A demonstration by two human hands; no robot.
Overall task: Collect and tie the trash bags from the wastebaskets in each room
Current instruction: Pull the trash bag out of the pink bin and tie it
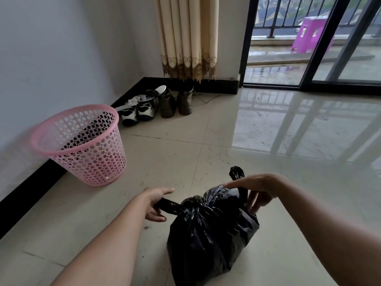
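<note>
Right now I see the black trash bag (210, 230) sitting on the tiled floor (268, 141), with the empty pink wastebasket (82, 145) well apart from it by the wall. My left hand (156, 203) has its fingers curled tight around one twisted tail of the bag, thumb stretched forward. My right hand (255, 193) pinches the other tail, which stands up past the knuckles; its index finger points straight out over the bag's gathered neck, the remaining fingers bent beneath.

Daylight from the glass door (309, 48) glares on glossy floor tiles (268, 124); frame edges bend and blur.
</note>
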